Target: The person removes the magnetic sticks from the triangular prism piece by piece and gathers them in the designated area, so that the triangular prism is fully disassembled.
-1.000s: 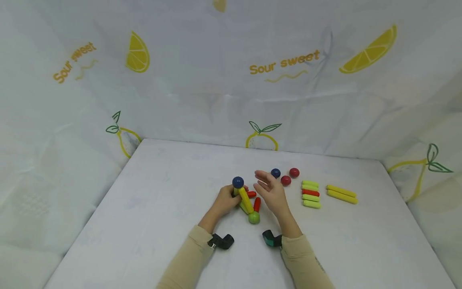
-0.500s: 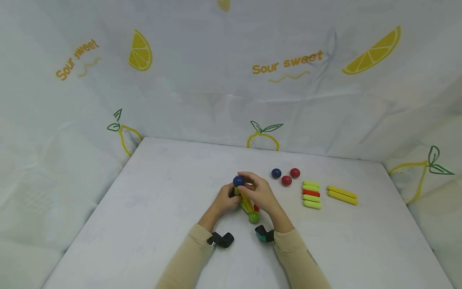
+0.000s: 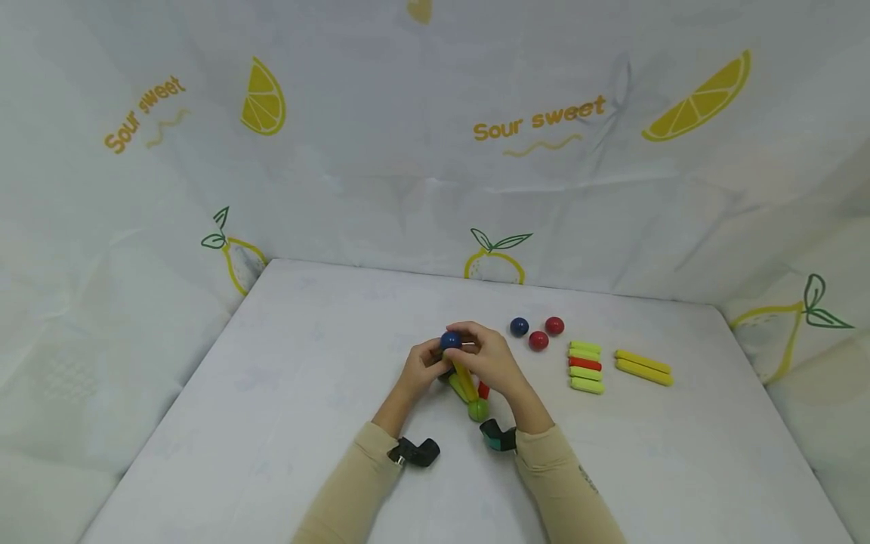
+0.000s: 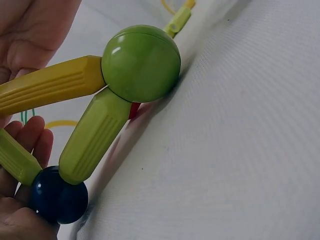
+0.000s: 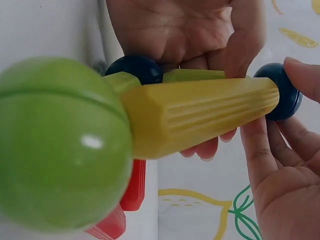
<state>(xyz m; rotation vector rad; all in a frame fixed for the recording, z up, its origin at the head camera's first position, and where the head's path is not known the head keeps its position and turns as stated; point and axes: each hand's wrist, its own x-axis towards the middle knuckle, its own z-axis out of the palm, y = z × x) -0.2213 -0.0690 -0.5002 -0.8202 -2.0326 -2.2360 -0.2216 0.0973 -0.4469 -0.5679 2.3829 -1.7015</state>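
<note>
A magnetic stick-and-ball frame stands between both hands. My right hand (image 3: pixel 492 361) pinches the blue ball (image 3: pixel 451 341) at its top between thumb and fingers. From that ball a yellow magnetic rod (image 5: pixel 205 112) slopes down to a green ball (image 4: pixel 141 63) at the near corner. My left hand (image 3: pixel 416 372) holds the light green magnetic rod (image 5: pixel 195 75) behind the yellow one, its fingers curled round it. A lower blue ball (image 4: pixel 59 195) joins another light green rod (image 4: pixel 95 135) to the green ball. Red rods (image 5: pixel 134 186) reach back from the green ball; their far ends are hidden.
Right of the hands lie a loose blue ball (image 3: pixel 519 326) and two red balls (image 3: pixel 538 341). Beyond them is a row of short light green rods (image 3: pixel 587 384) with one red rod (image 3: pixel 585 363) among them. Two yellow rods (image 3: pixel 643 366) lie further right.
My right hand has come in from the right and taken hold of the top blue ball. My left hand has shifted up slightly along the frame. The loose pieces stay put.
</note>
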